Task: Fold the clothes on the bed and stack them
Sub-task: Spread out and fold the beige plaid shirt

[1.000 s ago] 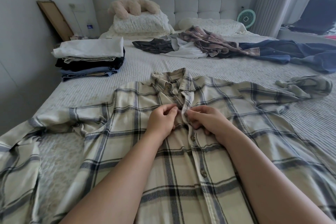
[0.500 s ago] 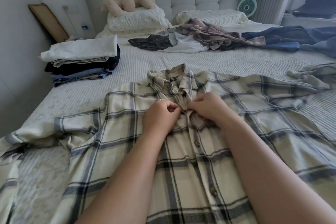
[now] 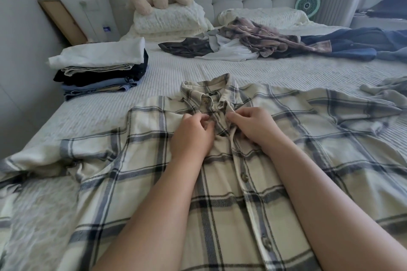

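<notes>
A cream plaid shirt (image 3: 231, 182) lies spread front-up at the bed's (image 3: 176, 68) 6 o'clock as the left hand (image 3: 193, 136) and right hand (image 3: 253, 125) pinch its placket, having crept collarward since a second ago—buttoning nearly done. Folded stack (image 3: 99, 68) at 10 o'clock; unfolded clothes (image 3: 253, 44) at 1 o'clock.

Both forearms extended, left hand (image 3: 193, 136) and right hand (image 3: 253, 126) close together, fingers curled, pinching.
</notes>
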